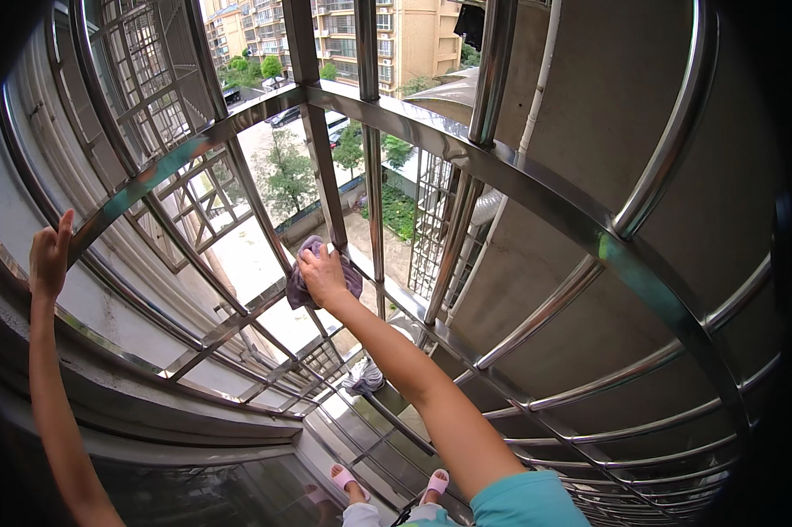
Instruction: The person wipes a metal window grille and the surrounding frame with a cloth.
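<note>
My right hand [323,275] presses a bunched purple-grey cloth [298,290] against the corner where the lower steel rail [396,293] meets the square corner post [323,172]. Its fingers are spread over the cloth and grip it. At the far left, my left hand [49,262] is curled at the near end of the upper steel rail [251,117], one finger pointing up along it. Part of that grip is hidden. The rails and upright tubes [368,46] form a window cage of shiny stainless steel.
Below are pink slippers [350,481] on my feet, on a barred floor. A striped grey-white cloth bundle [364,377] lies on the cage floor. A concrete wall [587,118] stands right; a window frame [172,421] runs lower left. Trees [287,174] and a yard lie far below.
</note>
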### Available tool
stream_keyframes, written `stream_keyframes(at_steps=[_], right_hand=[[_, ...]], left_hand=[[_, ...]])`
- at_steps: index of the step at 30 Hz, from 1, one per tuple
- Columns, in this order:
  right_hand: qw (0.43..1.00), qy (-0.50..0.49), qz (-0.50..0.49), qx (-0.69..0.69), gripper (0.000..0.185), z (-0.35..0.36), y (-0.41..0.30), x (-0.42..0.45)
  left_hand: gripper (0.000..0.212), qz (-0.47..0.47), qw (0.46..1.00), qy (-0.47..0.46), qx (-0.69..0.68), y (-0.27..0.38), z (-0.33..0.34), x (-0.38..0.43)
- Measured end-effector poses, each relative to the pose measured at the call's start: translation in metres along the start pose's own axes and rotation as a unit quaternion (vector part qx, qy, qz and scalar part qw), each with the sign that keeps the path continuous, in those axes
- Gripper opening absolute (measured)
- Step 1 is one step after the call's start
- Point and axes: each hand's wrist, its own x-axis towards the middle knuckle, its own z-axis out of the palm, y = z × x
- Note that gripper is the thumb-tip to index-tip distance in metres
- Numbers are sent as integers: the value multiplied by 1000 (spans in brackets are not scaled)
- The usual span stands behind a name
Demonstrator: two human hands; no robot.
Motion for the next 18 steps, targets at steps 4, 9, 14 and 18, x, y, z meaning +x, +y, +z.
stream_keyframes(at_steps=[4, 9, 14, 18], right_hand=[[996, 12, -5, 84, 39, -10, -4, -32], [917, -112, 212, 319, 46, -10, 0, -64], [776, 14, 332, 536, 48, 20, 23, -65], [835, 207, 264, 437, 76, -80, 24, -14]], left_hand=[[59, -56, 997, -42, 29, 35, -10, 4], [63, -55, 996, -38, 57, 57, -16, 4], [63, -60, 994, -44, 78, 62, -20, 4], [62, -79, 992, -53, 80, 70, -21, 3]])
